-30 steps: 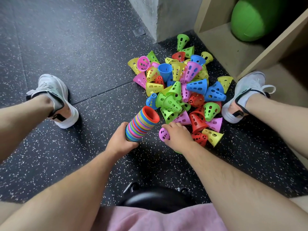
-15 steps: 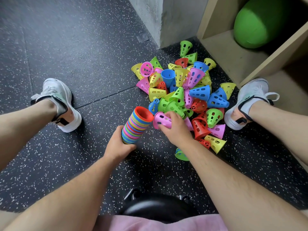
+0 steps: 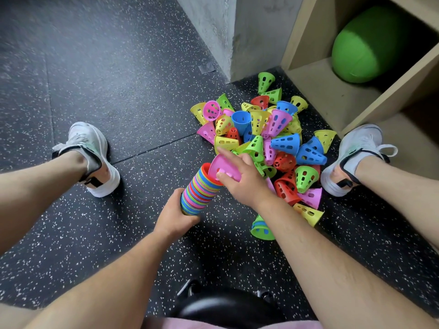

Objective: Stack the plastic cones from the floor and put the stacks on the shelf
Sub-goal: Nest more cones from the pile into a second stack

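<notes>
Cones (image 3: 261, 138): stacking well under way, none shelved yet.
My left hand (image 3: 174, 218) has its fingers (image 3: 191, 217) clamped round the base of a tall stack (image 3: 199, 191), held tilted over the floor (image 3: 118, 67) near me. My right hand (image 3: 242, 184) pinches a pink cone (image 3: 223, 168) at the stack's open top, going in, I judge. Many loose ones lie heaped just beyond. The shelf (image 3: 332, 91), far right, shows only a green ball (image 3: 361, 43), so I reckon most of the work remains.
</notes>
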Demonstrator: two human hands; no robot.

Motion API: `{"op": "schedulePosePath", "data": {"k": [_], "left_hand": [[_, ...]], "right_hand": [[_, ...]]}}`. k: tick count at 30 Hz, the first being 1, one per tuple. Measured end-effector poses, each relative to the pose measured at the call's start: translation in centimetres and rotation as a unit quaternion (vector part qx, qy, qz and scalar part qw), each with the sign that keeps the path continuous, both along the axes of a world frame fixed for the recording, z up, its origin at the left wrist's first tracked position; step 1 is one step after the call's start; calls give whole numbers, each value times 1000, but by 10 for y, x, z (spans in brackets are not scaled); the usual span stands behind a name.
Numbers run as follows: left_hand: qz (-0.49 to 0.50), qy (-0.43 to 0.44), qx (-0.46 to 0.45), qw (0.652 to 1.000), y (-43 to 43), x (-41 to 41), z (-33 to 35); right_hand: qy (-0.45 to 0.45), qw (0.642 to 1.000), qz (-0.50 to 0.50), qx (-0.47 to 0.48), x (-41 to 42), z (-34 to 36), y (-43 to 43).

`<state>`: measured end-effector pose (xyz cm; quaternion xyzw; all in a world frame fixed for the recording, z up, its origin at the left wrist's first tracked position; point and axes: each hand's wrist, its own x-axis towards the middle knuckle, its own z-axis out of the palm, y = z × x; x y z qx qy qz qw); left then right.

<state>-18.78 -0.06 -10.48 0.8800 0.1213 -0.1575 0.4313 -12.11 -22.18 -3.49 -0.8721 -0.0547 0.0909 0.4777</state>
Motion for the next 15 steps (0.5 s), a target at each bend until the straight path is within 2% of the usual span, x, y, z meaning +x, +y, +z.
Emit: {"op": "schedulePosePath", "data": {"k": [3,6,15], "left_hand": [[2,1,-3,1000,0,0,-1],[2,0,-2,1000,1,0,0],[-5,-2,3,1000,-2,0,0]], "right_hand": [[12,999,16,-32,3,2,-1],[2,1000,14,-11,5,4,-1],[-80,988,-125,52,7,4,-2]]}}
